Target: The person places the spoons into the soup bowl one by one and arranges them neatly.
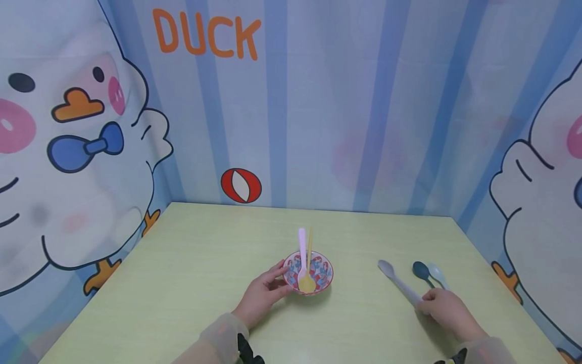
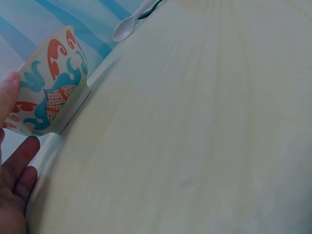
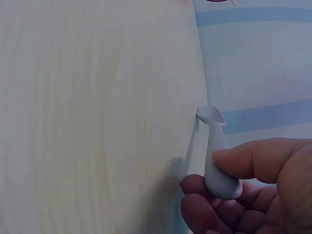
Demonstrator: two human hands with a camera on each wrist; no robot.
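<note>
— Holding what on the left?

— Gripping a patterned bowl (image 1: 322, 270) by its left side with the left hand (image 1: 264, 293), thumb and fingers clamped on the wall. Placed near the middle of the pale table (image 1: 218, 247), open side up.

— And inside the bowl?

— Look for 2 spoons: a pink spoon (image 1: 302, 246) and, just to the right, a yellow spoon (image 1: 307, 284). Resting heads down, with both handles rising past the far rim.

— What about the right side?

— Pinching a grey spoon (image 1: 402, 287) near the handle's end with the right hand (image 1: 449, 309), thumb pressed to the handle. Pointing away and leftward, head low over the table. Cannot tell from the right wrist view whether touching it.

— Anything near that hand?

— Yes, 2 more spoons just beyond the fingers. See a dark green spoon (image 1: 421, 270) and, to its right, a pale blue spoon (image 1: 436, 273), side by side, partly hidden by the hand.

— And behind the table?

— Notice a blue striped backdrop (image 1: 318, 101), printed with orange lettering (image 1: 212, 42) reading DUCK, a red-and-white ball (image 1: 241, 186) and, on the left, a white cartoon duck (image 1: 86, 202).
</note>
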